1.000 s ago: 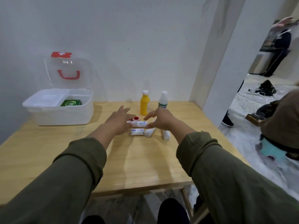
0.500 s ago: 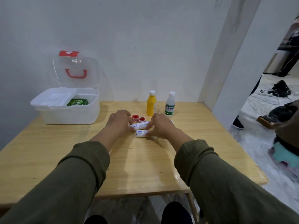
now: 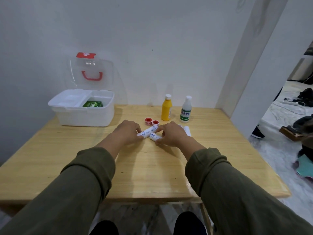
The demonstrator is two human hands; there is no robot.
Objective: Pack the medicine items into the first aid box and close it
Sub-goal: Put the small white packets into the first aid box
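The white first aid box (image 3: pixel 84 116) stands open at the table's back left, its clear lid (image 3: pixel 91 73) upright, with a green packet (image 3: pixel 93 104) inside. In the middle of the table my left hand (image 3: pixel 126 131) grips one white bandage roll (image 3: pixel 149 130). My right hand (image 3: pixel 171 134) grips another roll (image 3: pixel 154 136) just in front of it. Beside my right hand lies a further roll (image 3: pixel 187 130). Two red tape rolls (image 3: pixel 152 121) sit just behind my hands. A yellow bottle (image 3: pixel 166 108) and a white bottle (image 3: pixel 185 111) stand further back.
The wooden table (image 3: pixel 144 167) meets the wall at the back and a white pillar (image 3: pixel 254 82) at the right. Beyond its right edge, bags and a seated person (image 3: pixel 306 133) are on the floor.
My hands have closed in on the bandage rolls and gathered them together. The view has turned left, so the box sits nearer the centre.
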